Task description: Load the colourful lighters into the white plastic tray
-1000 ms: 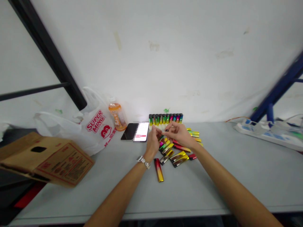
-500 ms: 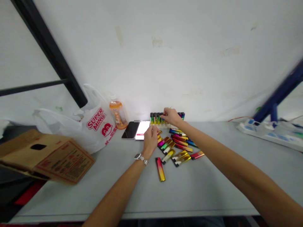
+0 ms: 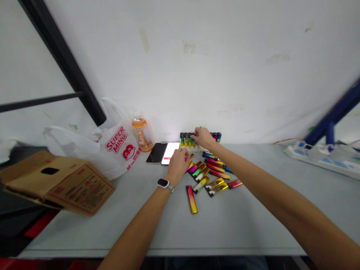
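Several shiny lighters stand upright in a row (image 3: pixel 186 140) near the wall. My right hand (image 3: pixel 201 137) is at the middle of that row, its fingers pinched on something I cannot make out. Loose lighters in red, gold, pink and green lie in a pile (image 3: pixel 218 170) in front of it. At the left edge of the pile is my left hand (image 3: pixel 180 162), fingers curled together; what they hold, if anything, is too small to tell. A red and yellow lighter (image 3: pixel 192 200) lies apart, nearer the table's front edge.
A phone with a lit screen (image 3: pixel 169 152) and a dark phone (image 3: pixel 156 153) lie left of my left hand. Farther left are an orange drink bottle (image 3: pixel 142 135), a white plastic bag (image 3: pixel 98 157) and a cardboard box (image 3: pixel 75 185). A power strip (image 3: pixel 323 162) lies on the right.
My left hand has turned, so its back and the watch face show more. My right hand stays at the row. The whole view has shifted slightly.
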Demonstrator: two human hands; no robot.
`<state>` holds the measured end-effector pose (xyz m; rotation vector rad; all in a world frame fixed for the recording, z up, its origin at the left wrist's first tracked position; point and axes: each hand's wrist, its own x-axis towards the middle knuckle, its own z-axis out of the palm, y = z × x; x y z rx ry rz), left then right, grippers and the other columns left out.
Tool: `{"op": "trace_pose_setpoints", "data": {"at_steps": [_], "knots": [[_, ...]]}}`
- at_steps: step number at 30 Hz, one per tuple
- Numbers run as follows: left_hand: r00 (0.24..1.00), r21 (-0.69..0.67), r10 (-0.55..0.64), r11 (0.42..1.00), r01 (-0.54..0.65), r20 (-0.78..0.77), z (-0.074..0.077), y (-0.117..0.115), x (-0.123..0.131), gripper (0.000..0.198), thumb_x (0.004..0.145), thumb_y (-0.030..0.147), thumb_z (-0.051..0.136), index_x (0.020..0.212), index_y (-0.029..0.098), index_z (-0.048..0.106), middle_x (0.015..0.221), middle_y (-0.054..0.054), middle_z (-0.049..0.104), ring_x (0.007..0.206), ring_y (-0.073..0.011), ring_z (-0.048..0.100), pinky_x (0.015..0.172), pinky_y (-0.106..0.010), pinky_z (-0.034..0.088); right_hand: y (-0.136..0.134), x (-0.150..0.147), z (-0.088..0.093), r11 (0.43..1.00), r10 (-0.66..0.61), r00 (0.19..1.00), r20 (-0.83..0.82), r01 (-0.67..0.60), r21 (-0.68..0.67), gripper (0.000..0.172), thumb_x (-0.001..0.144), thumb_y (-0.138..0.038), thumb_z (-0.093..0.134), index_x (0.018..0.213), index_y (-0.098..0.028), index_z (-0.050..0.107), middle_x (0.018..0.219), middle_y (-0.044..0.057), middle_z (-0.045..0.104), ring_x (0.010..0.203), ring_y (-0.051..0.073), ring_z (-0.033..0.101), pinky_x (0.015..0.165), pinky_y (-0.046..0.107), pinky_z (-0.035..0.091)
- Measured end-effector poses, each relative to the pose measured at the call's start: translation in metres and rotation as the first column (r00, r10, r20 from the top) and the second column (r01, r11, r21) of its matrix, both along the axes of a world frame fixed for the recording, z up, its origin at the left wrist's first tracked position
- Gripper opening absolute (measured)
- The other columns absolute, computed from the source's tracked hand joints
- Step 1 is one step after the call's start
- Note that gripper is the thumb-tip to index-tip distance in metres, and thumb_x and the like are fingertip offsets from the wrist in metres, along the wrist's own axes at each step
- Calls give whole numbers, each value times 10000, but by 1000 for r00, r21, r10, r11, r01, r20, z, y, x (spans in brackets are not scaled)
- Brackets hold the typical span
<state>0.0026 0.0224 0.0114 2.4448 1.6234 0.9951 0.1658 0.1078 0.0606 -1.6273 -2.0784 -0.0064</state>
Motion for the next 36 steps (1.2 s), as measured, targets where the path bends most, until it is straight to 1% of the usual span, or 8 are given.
{"op": "trace_pose_setpoints", "data": {"at_steps": [3,6,13,20,26,30,33,36], "knots": [[993,-25,5,1000,-8,-121,0,0,1,59,871,171,570,875,159,628,949,-104,639,986,-262,550,865,-374,458,-3,1,3,1000,-10,999,45,10,-13,220,913,-310,598,981,-122,689,893,111,721,825,193,639,772,268,443],[985,-75,1,997,-15,-174,1,1,2,83,863,181,597,919,143,645,976,-112,647,1006,-267,554,892,-378,457,-6,2,6,1000,-19,992,123,22,-22,239,924,-312,575,982,-119,703,940,135,727,886,218,654,796,280,455],[985,-120,-9,993,-12,-174,-1,8,0,123,896,183,551,925,148,666,951,-101,671,977,-239,580,862,-336,461,-4,5,19,994,-7,963,268,36,-103,281,928,-292,543,1004,-94,729,983,175,735,918,236,673,817,285,477],[983,-168,0,985,-31,-182,-3,14,-1,118,871,192,605,968,157,663,970,-101,679,973,-225,603,836,-314,461,3,9,29,990,108,927,360,-68,-122,279,914,-298,552,996,-103,734,963,170,735,896,245,683,769,286,487],[979,-193,10,980,-51,-204,-1,15,0,138,865,185,604,981,154,673,954,-104,691,947,-219,628,822,-299,467,10,14,33,980,159,911,381,-97,-176,249,900,-275,564,994,-125,738,957,148,740,865,227,693,756,270,489],[981,-192,0,981,-39,-196,2,14,1,175,842,135,597,994,142,682,953,-116,703,937,-225,642,830,-307,479,-2,7,28,984,129,899,418,-66,-163,262,926,-215,514,1016,-99,731,993,187,728,927,257,692,819,304,493],[983,-179,-18,984,-15,-181,2,14,1,232,813,65,570,1001,137,684,957,-126,707,938,-237,647,841,-328,489,-19,0,16,992,82,897,434,-33,-118,297,921,-98,441,1048,-65,707,1027,225,707,981,285,678,844,333,490],[984,-147,-33,989,7,-176,0,14,2,277,806,25,528,1006,137,683,972,-133,704,966,-249,641,858,-349,494,-35,-3,1,998,61,909,413,-46,-46,404,887,-33,421,1253,-49,593,1133,233,664,1096,286,620,886,329,474]]}}
